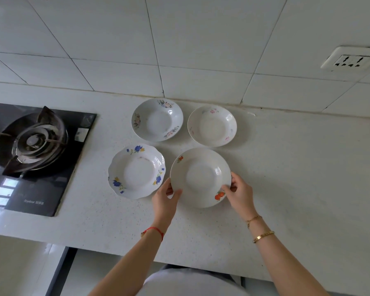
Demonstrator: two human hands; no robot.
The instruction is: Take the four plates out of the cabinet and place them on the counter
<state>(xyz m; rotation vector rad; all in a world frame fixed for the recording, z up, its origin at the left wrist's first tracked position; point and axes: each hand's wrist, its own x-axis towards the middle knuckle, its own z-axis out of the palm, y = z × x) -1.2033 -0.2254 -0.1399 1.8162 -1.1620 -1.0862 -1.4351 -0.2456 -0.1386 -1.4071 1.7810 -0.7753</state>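
Four white plates lie on the pale speckled counter (297, 178) in a two-by-two group. At the back left is a plate with pink and grey flowers (157, 120), at the back right a plate with faint pink flowers (212, 125). The front left one is a scalloped plate with blue and yellow flowers (136, 171). The front right plate with orange fruit (200, 177) is held at its near rim by both hands: my left hand (166, 199) grips its left edge, my right hand (239, 193) its right edge. The cabinet is out of view.
A black glass gas hob (33, 159) with a burner and pan support fills the counter's left side. White wall tiles rise behind the plates, with a socket (348, 59) at the upper right. The counter's front edge runs below my wrists.
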